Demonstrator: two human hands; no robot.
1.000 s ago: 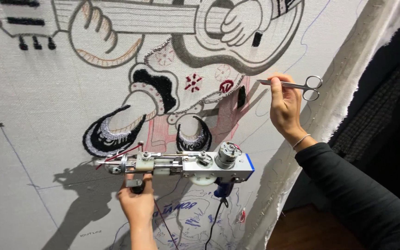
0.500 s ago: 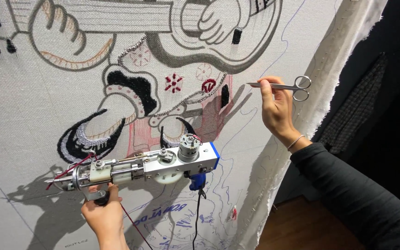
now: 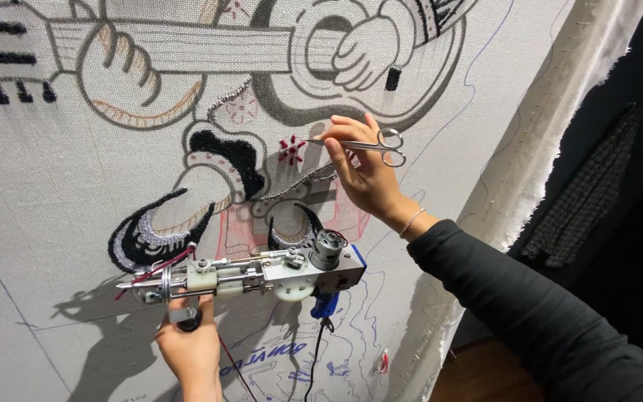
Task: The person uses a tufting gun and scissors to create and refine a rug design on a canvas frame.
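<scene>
— What does the right hand (image 3: 366, 175) pinch?
— Small silver scissors (image 3: 362, 144), held by fingers and thumb near the pivot; long axis level, blades pointing left toward a red stitched flower (image 3: 290, 149), loops right.
— And the left hand (image 3: 191, 346)?
— Closed around the tufting gun (image 3: 251, 272) handle; gun above the fist, lying level, needle pointing left against the canvas (image 3: 53, 208).

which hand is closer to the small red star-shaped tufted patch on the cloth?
Right. The right hand, holding scissors, sits just right of the red star patch. The left hand grips the tufting gun well below it.
</scene>
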